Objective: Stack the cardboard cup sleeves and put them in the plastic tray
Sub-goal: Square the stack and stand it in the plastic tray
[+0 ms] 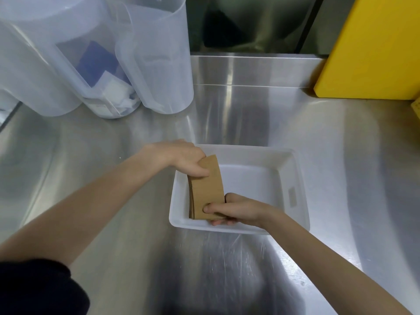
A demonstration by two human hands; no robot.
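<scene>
Sleeves (206, 189), already stacked, sit at the left side of the tray (297, 178) in mid-frame, our left hand (181, 159) gripping their top end and our right hand (234, 210) the bottom; next, we judge, comes letting go cleanly.

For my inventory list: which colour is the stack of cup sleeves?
Plain brown cardboard stack of cup sleeves; head view.
</scene>
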